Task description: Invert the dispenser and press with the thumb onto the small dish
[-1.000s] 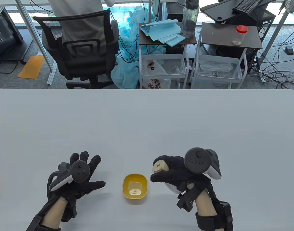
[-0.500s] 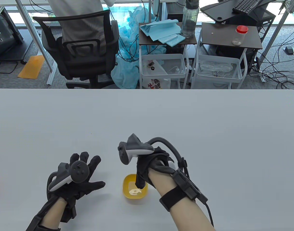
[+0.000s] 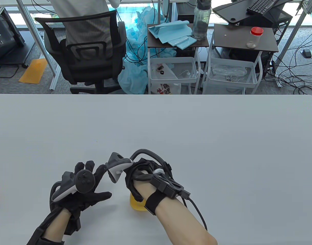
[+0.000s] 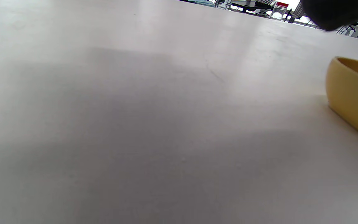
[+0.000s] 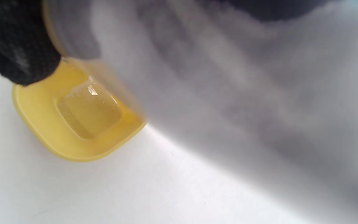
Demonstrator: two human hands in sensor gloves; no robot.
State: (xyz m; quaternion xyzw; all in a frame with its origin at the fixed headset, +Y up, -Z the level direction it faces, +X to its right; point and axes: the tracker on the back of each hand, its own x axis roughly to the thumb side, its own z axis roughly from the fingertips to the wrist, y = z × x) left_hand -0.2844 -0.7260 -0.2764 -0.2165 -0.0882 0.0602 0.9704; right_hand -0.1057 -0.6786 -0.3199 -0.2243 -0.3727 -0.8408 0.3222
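Note:
My right hand (image 3: 139,182) is turned palm up and grips the white dispenser (image 3: 159,171), held upside down right over the small yellow dish (image 3: 136,205), which it mostly hides in the table view. In the right wrist view the blurred white dispenser body (image 5: 228,77) fills the frame above the dish (image 5: 42,130), which holds a pool of clear liquid (image 5: 89,113); a gloved fingertip (image 5: 17,46) shows at the top left. My left hand (image 3: 81,188) rests flat on the table, fingers spread, left of the dish. The left wrist view shows the dish's side (image 4: 351,96).
The grey-white table (image 3: 196,132) stretches wide behind and right of the hands. Beyond its far edge stand an office chair (image 3: 84,53) and two small carts (image 3: 176,61) with a bottle and a red-lidded jar.
My right hand has turned over with the dispenser, swung left from beside the dish to above it, and lowered over it. The left hand has not moved.

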